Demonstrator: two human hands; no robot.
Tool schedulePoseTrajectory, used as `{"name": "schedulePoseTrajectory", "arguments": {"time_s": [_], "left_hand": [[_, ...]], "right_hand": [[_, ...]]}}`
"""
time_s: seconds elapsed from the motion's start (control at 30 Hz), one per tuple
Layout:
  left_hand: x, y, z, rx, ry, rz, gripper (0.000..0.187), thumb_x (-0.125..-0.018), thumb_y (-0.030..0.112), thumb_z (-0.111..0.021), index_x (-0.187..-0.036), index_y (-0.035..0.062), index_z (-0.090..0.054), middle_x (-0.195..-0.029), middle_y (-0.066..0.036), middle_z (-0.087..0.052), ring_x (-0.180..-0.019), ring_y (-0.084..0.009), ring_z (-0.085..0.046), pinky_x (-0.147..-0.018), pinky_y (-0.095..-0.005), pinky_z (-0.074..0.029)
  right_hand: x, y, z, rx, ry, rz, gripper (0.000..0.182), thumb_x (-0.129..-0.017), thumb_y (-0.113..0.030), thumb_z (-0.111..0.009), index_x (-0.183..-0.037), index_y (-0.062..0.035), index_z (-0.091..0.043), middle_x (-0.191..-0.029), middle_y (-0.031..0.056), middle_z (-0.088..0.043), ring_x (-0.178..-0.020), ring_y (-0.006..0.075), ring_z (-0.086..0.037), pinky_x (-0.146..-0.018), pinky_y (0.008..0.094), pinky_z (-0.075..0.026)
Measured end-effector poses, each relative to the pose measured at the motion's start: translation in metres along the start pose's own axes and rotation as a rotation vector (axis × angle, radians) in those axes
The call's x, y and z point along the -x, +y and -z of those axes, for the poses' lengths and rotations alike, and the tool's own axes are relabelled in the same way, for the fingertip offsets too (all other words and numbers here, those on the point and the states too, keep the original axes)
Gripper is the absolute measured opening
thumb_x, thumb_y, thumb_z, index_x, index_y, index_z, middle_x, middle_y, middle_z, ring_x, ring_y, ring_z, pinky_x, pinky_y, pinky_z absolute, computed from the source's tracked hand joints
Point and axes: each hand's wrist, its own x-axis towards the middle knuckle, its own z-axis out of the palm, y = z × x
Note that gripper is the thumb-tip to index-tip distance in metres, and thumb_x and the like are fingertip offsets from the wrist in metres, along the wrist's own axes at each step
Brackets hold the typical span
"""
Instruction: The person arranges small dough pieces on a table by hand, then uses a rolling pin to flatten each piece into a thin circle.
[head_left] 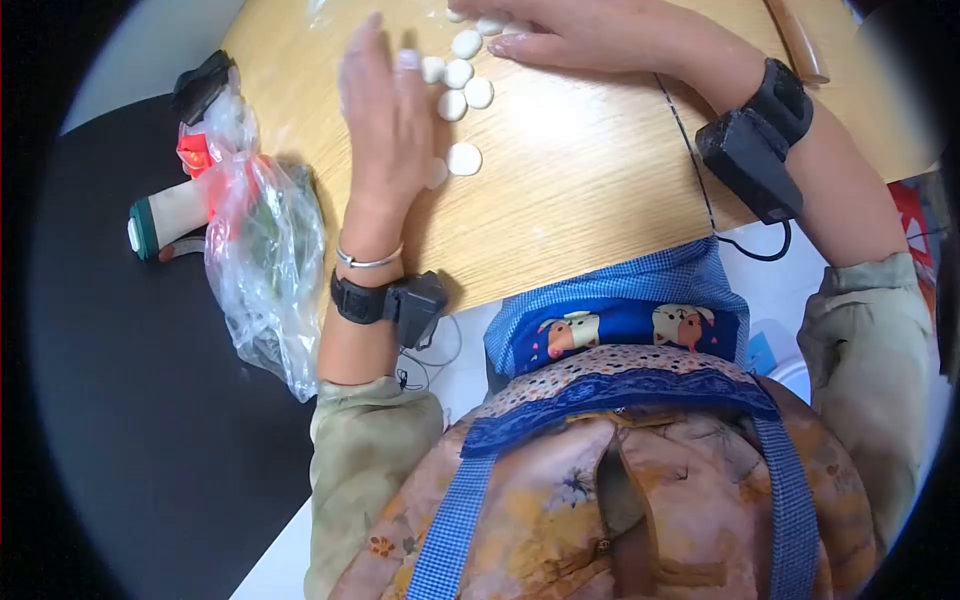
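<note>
Several flat, round, white dough pieces (pixel 464 159) lie on the light wooden table (pixel 570 170), most in a loose cluster near the top. My left hand (pixel 385 110) is over the table just left of them, fingers stretched and apart, slightly blurred, with nothing held; one piece is partly hidden by its edge. At the top, my right hand (pixel 560 32) lies low over the table, palm down, its thumb stretched out beside the pieces. Its other fingers are partly cut off by the frame edge, and some dough pieces show next to the thumb.
A wooden rolling pin (pixel 797 40) lies at the table's upper right. Left of the table, a clear plastic bag (pixel 265 250) with green contents and a green-capped roll (pixel 165 215) rest on a black surface (pixel 130 400). A black cable hangs by the table's front edge.
</note>
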Motion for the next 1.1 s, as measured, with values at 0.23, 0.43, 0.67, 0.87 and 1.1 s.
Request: {"name": "schedulePoseTrajectory", "arguments": {"time_s": [0.23,0.43,0.67,0.87,1.1], "left_hand": [[0.001,0.016,-0.002,-0.103,0.093,-0.124,0.045,-0.108,0.018,-0.045,-0.144,-0.0083,-0.045,-0.139,-0.03,-0.053,-0.129,-0.0453,-0.051,-0.111,-0.0472,-0.038],[-0.001,0.015,0.004,-0.07,0.087,-0.066,0.041,-0.108,0.017,-0.046,-0.141,-0.0064,-0.05,-0.134,-0.028,-0.058,-0.124,-0.0452,-0.055,-0.108,-0.0475,-0.041],[0.001,0.025,0.004,-0.203,0.182,-0.218,0.038,-0.102,0.009,-0.052,-0.138,-0.0019,-0.055,-0.134,-0.025,-0.059,-0.124,-0.0433,-0.055,-0.106,-0.0483,-0.043],[0.0,0.036,0.001,-0.267,0.162,-0.192,0.037,-0.099,0.003,-0.052,-0.135,0.0018,-0.06,-0.132,-0.022,-0.061,-0.121,-0.0402,-0.058,-0.105,-0.0483,-0.043],[0.004,0.022,0.012,0.022,0.214,0.017,0.043,-0.092,-0.002,-0.052,-0.135,0.0016,-0.06,-0.131,-0.021,-0.061,-0.121,-0.0395,-0.058,-0.106,-0.0491,-0.042]], "right_hand": [[0.003,-0.002,-0.002,-0.03,0.037,0.018,0.034,-0.087,-0.02,-0.067,-0.113,0.0015,-0.062,-0.117,0.022,-0.062,-0.112,0.0394,-0.056,-0.1,0.0484,-0.044],[0.001,-0.004,0.0,-0.003,0.011,0.015,0.035,-0.088,-0.019,-0.067,-0.116,0.0024,-0.061,-0.12,0.0227,-0.061,-0.115,0.0391,-0.056,-0.102,0.0482,-0.044],[0.003,-0.004,-0.001,-0.012,-0.006,-0.006,0.037,-0.091,-0.019,-0.066,-0.121,0.0034,-0.061,-0.124,0.0227,-0.061,-0.119,0.0393,-0.054,-0.105,0.0476,-0.043],[0.002,-0.006,0.0,0.0,-0.051,-0.037,0.036,-0.092,-0.02,-0.066,-0.12,0.0026,-0.062,-0.125,0.0225,-0.061,-0.119,0.0379,-0.055,-0.105,0.0479,-0.043],[0.001,-0.003,0.0,-0.009,-0.034,-0.004,0.034,-0.091,-0.019,-0.066,-0.117,0.0017,-0.061,-0.123,0.0219,-0.061,-0.118,0.0379,-0.055,-0.104,0.0475,-0.044]]}}
